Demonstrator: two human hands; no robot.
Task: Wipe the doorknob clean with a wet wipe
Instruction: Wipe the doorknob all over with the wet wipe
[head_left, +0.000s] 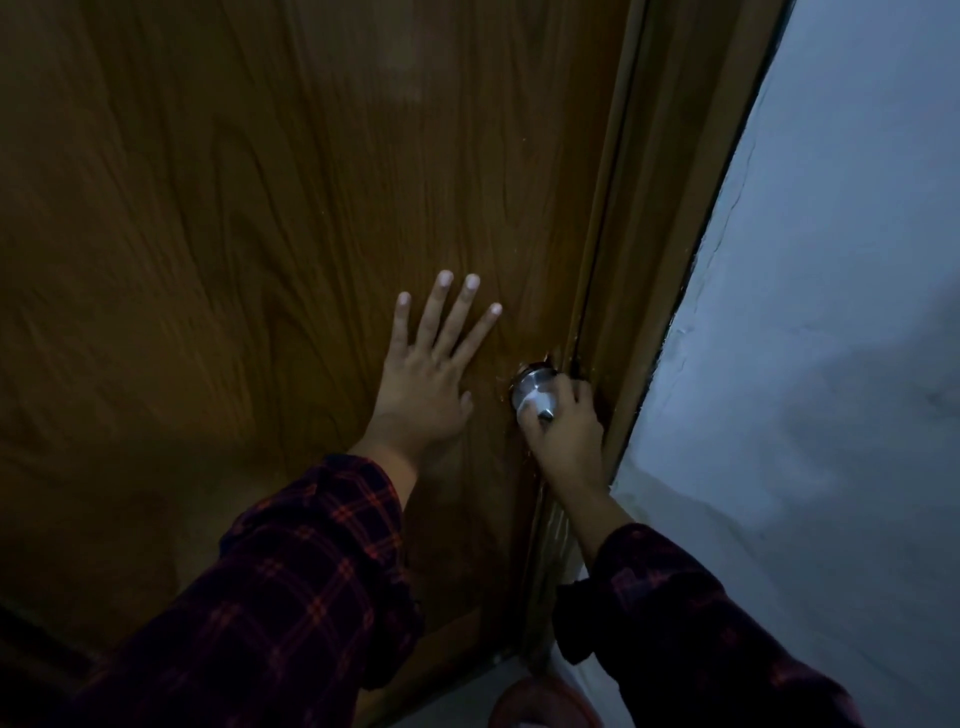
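- The doorknob (535, 387), silver, sits at the right edge of the wooden door (260, 208).
- Right hand (563, 431) curls around the doorknob, pressing a white wet wipe (535, 404) on it.
- Left hand (428, 371) lies flat on the door just left of the doorknob, fingers spread.

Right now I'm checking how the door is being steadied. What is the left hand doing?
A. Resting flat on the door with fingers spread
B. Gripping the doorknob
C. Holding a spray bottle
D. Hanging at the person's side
A: the left hand lies flat with fingers spread on the wooden door, beside the doorknob that the right hand grips.
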